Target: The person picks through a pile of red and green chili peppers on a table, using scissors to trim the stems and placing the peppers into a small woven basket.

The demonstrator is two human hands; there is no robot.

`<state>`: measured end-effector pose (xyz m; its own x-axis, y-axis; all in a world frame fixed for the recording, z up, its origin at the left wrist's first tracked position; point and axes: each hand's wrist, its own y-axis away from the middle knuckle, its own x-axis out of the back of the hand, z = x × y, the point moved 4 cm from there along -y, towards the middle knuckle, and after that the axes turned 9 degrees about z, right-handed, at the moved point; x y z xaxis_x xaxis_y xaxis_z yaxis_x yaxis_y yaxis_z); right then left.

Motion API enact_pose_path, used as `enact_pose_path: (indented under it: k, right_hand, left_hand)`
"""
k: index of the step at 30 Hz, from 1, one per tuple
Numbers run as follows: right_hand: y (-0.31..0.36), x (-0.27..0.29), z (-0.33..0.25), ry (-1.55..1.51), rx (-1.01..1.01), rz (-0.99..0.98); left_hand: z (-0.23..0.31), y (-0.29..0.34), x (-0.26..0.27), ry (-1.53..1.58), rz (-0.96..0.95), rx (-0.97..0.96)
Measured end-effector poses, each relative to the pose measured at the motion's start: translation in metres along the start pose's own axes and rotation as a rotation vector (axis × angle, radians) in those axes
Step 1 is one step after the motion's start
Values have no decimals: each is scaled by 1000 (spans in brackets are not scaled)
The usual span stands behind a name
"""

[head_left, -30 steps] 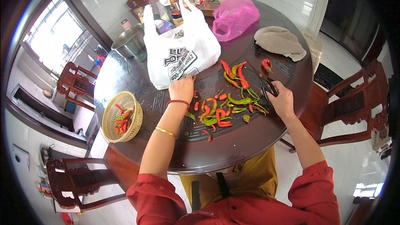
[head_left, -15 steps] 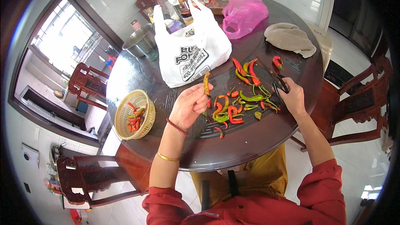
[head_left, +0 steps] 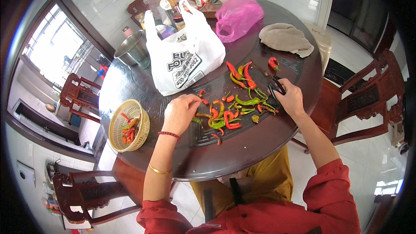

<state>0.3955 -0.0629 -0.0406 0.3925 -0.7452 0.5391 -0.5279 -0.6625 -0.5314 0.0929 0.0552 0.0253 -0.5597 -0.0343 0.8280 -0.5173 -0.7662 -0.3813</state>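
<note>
My left hand [head_left: 182, 111] is closed, fingertips pinched together low over the table. A small red chili piece [head_left: 204, 101] lies right at those fingertips, and what they hold, if anything, is hidden. My right hand [head_left: 291, 99] is wrapped round black-handled scissors [head_left: 276, 86], whose dark blades are hard to see against the tabletop. Between my hands lie several red and green chilies, among them a curved green chili [head_left: 247, 101] and a bent red chili [head_left: 229, 121]. Longer red chilies [head_left: 248, 73] lie beyond them. To the left stands a pale woven basket [head_left: 114, 130] with red and green chilies inside.
On the round dark table [head_left: 190, 162] stand a white plastic bag [head_left: 173, 63], a pink plastic bag [head_left: 242, 17], a metal pot [head_left: 130, 50] and a folded beige cloth [head_left: 286, 39]. Wooden chairs [head_left: 359, 104] stand around it.
My left hand has come down to the table, and the yellowish chili it held upright no longer shows in its fingers. My right hand keeps the scissors. The whole view has shifted slightly.
</note>
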Motion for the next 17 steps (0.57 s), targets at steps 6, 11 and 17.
enact_pose_path:
  k: [6, 11, 17]
  right_hand:
    - [1, 1, -3, -22, -11, -9]
    - [0, -1, 3, -27, -65, -42]
    - [0, -2, 2, -56, -46, -38]
  left_hand:
    - [34, -36, -50, 114, -84, -221]
    - [44, -61, -96, -125, -11, -457]
    - [34, -73, -112, -387, -69, -477]
